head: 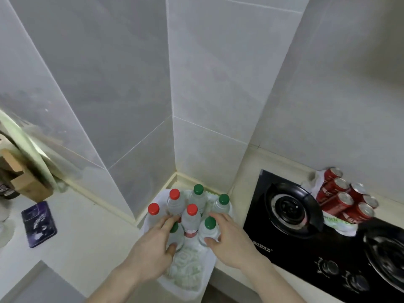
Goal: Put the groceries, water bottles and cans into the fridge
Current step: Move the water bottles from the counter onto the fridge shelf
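Head view: your left hand (153,241) grips a green-capped bottle (175,234); your right hand (227,241) grips another (208,229), both among the water bottles (192,217) in a white bag (185,278) at the pale counter's (87,232) tiled back corner. Red cans (345,200) lie at the black hob's (290,232) far edge.

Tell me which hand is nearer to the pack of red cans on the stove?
Right. The right hand rests on the bottles beside the stove, on the side toward the red cans; the left hand is farther, across the bottles.
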{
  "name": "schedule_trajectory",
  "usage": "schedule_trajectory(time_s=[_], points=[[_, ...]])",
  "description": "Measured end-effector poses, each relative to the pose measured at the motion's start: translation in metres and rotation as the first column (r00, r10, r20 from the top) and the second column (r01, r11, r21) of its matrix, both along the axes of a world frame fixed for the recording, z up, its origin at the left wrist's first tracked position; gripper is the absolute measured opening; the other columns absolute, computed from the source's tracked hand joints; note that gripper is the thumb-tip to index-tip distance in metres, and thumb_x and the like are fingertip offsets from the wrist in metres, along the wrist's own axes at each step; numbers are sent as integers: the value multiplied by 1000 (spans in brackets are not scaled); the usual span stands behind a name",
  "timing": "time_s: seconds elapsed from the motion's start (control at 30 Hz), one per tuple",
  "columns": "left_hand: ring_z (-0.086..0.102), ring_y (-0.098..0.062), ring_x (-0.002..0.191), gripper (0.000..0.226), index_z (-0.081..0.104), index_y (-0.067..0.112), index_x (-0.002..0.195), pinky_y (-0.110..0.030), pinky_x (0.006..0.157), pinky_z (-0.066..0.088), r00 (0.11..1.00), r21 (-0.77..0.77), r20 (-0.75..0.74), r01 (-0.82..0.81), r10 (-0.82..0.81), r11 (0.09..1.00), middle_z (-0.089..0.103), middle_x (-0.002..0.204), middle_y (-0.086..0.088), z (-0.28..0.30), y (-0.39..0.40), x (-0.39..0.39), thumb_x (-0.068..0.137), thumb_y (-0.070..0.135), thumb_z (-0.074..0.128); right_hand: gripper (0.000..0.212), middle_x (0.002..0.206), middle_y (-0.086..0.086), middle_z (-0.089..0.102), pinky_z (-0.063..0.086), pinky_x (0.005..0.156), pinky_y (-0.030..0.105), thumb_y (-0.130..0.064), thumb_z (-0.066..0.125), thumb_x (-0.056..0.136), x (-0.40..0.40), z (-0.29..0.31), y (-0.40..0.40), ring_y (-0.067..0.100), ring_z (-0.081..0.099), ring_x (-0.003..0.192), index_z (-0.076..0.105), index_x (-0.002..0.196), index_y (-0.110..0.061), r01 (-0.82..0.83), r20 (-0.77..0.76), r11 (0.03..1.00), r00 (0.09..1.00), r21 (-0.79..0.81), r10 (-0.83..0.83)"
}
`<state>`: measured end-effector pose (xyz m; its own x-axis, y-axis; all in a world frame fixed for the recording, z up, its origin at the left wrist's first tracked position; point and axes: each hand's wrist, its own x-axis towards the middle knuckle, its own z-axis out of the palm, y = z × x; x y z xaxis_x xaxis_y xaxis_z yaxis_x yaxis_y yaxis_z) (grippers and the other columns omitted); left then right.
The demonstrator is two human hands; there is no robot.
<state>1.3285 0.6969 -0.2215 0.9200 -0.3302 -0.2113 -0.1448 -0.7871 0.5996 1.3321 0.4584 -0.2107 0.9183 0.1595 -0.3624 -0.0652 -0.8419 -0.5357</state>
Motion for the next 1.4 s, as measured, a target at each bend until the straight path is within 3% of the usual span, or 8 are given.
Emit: schedule_trajectory(time_s=[0.23, 0.4, 0.53, 0.73, 0.9, 1.0, 1.23, 1.4], points=[[62, -11, 91, 50, 40, 39, 139, -23, 79, 45, 1000, 0, -25, 1, -1, 1000, 64, 113, 16, -19, 4, 21, 94, 30, 58, 47, 140, -11, 52, 46, 98, 30, -43, 58, 97, 8, -17, 19, 13, 53, 126, 48, 141, -31, 127, 40, 992, 991, -25, -125], [58, -5, 69, 36, 48, 35, 128, -21, 69, 45, 999, -65, -27, -44, 43, 997, 61, 90, 22, -33, 4, 25, 95, 28, 60, 36, 129, -9, 59, 48, 91, 29, -42, 57, 99, 6, -25, 25, 15, 59, 117, 55, 132, -30, 196, 85, 981, 977, 6, -196], [60, 2, 74, 42, 48, 46, 129, -11, 69, 42, 998, -155, -16, -70, 68, 985, 61, 99, 33, -30, 2, 19, 95, 27, 64, 24, 115, -10, 63, 50, 85, 32, -39, 59, 99, 3, -28, 27, 14, 61, 102, 58, 122, -30, 245, 126, 969, 960, 40, -248], [64, 5, 100, 44, 58, 48, 129, -22, 86, 55, 996, -190, 28, -81, 88, 978, 65, 109, 38, -30, 14, 15, 91, 29, 71, 14, 89, -12, 63, 53, 77, 33, -39, 61, 99, -10, -18, 27, 8, 62, 78, 58, 108, -30, 310, 198, 946, 926, 94, -322], [62, -3, 61, 36, 57, 52, 117, -17, 59, 46, 991, -167, 109, -55, 74, 984, 64, 69, 27, -5, 19, -2, 91, 32, 72, 15, 82, -8, 66, 56, 74, 32, -43, 64, 96, -32, 9, 23, 9, 66, 69, 57, 104, -32, 336, 242, 927, 897, 168, -369], [60, -8, 58, 29, 54, 52, 113, -25, 54, 49, 981, -131, 184, -41, 65, 991, 62, 62, 11, 19, 22, -11, 89, 48, 69, 13, 84, -8, 66, 56, 72, 32, -43, 65, 96, -50, 27, 22, 10, 67, 68, 56, 102, -37, 344, 264, 911, 879, 228, -398], [58, -7, 70, 27, 53, 54, 112, -29, 64, 51, 954, -92, 297, 80, -49, 993, 59, 74, 12, 79, 7, -33, 87, 64, 58, 18, 72, -4, 66, 54, 66, 26, -38, 69, 94, -100, 71, 0, 10, 67, 69, 59, 109, -43, 418, 294, 833, 797, 363, -528], [58, 1, 77, 32, 56, 54, 108, -23, 68, 47, 933, -67, 339, 152, -120, 986, 54, 91, 21, 113, -26, -52, 82, 72, 52, 20, 74, -3, 66, 59, 63, 40, -33, 71, 94, -144, 94, -28, 16, 67, 65, 62, 109, -43, 470, 300, 755, 718, 458, -629]])
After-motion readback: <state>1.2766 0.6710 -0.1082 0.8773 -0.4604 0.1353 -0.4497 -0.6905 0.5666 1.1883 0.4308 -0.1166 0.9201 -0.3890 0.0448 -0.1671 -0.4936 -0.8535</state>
